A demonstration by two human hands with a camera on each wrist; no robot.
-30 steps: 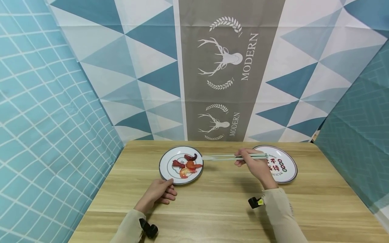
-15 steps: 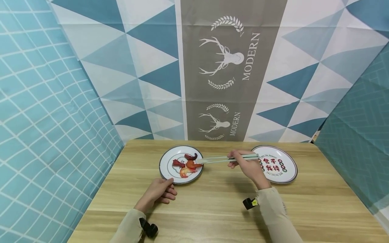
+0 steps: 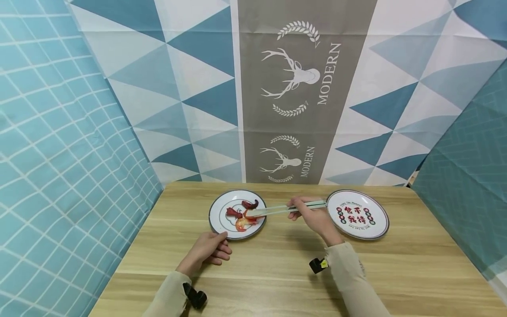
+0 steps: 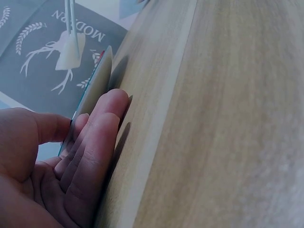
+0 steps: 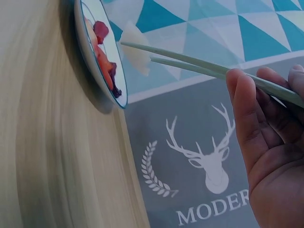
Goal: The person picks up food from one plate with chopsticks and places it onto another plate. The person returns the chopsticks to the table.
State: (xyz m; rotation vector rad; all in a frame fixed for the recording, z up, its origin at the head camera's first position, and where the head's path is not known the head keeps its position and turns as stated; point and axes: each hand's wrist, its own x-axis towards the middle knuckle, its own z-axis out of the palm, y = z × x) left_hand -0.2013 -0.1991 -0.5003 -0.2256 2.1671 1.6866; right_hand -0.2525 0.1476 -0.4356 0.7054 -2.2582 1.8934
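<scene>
My right hand [image 3: 310, 215] grips a pair of pale green chopsticks [image 5: 199, 63]. Between their tips is a whitish flat piece of food [image 5: 135, 49], held above the left plate [image 3: 219, 220]. That plate is white with a dark blue rim. On it lie a dark red curled piece [image 3: 250, 204], a red piece [image 3: 234, 213] and an orange-yellow shrimp-like piece [image 3: 245, 223]; an orange piece is partly hidden behind the white one. My left hand [image 3: 207, 248] pinches the plate's near rim, thumb on top and a finger beneath, as the left wrist view [image 4: 71, 156] shows.
A second white plate [image 3: 374, 211] with red characters and a dark rim stands at the right of the wooden table [image 3: 277, 277]. Patterned cloth [image 3: 285, 88] hangs behind the table, with blue gridded cloth [image 3: 59, 154] at the left.
My right hand has moved left with the chopsticks, bringing the white piece from beside the left plate to over its right side. The left hand stays on the rim.
</scene>
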